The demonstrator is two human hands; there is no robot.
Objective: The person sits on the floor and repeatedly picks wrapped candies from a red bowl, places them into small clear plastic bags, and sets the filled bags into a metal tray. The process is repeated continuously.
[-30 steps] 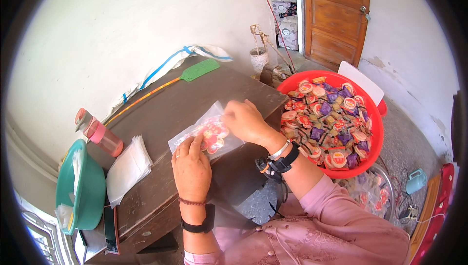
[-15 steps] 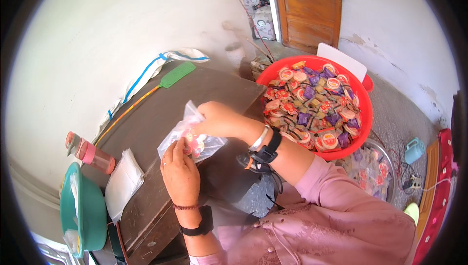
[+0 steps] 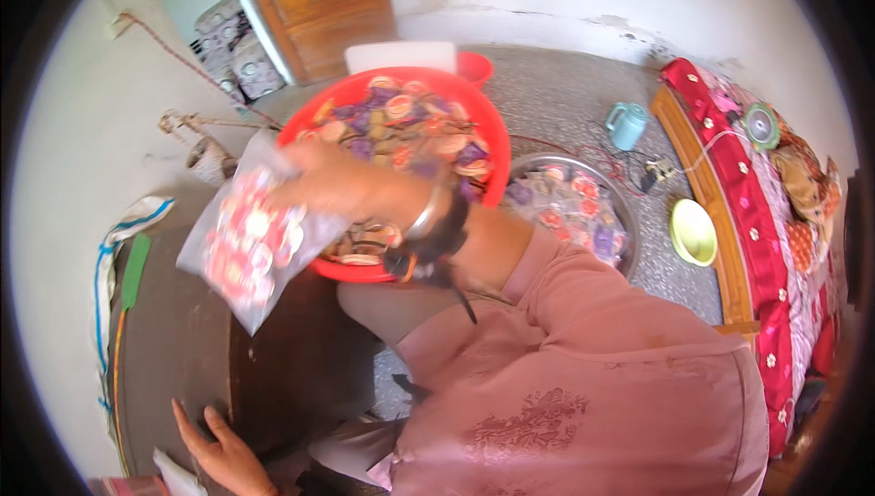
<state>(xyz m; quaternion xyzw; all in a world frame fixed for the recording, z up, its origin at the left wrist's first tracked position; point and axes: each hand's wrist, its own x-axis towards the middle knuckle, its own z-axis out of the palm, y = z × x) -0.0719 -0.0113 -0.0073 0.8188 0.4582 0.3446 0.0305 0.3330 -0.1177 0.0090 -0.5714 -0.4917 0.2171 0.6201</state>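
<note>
My right hand [image 3: 324, 177] grips the top of a clear plastic bag [image 3: 255, 245] filled with small red, pink and white pieces. Motion blurs the hand and bag, which hang over the corner of the dark brown table [image 3: 182, 341], at the near left side of a large red basin [image 3: 499, 154]. Purple packets and round red-and-cream pieces fill that basin. At the lower left, my left hand [image 3: 228, 455] lies over the tabletop with fingers spread and nothing in them.
A metal basin [image 3: 629, 222] holding more bagged pieces sits on the floor, right of the red one. Beyond it are a light-green bowl [image 3: 693, 232], a blue jug [image 3: 626, 125] and cables. A bed with red bedding [image 3: 743, 222] stands at right. A green fly swatter [image 3: 135, 273] lies along the table's left edge.
My right hand has lifted the bag off the table and carried it toward the red basin. My left hand has let go of the bag. The view has swung right.
</note>
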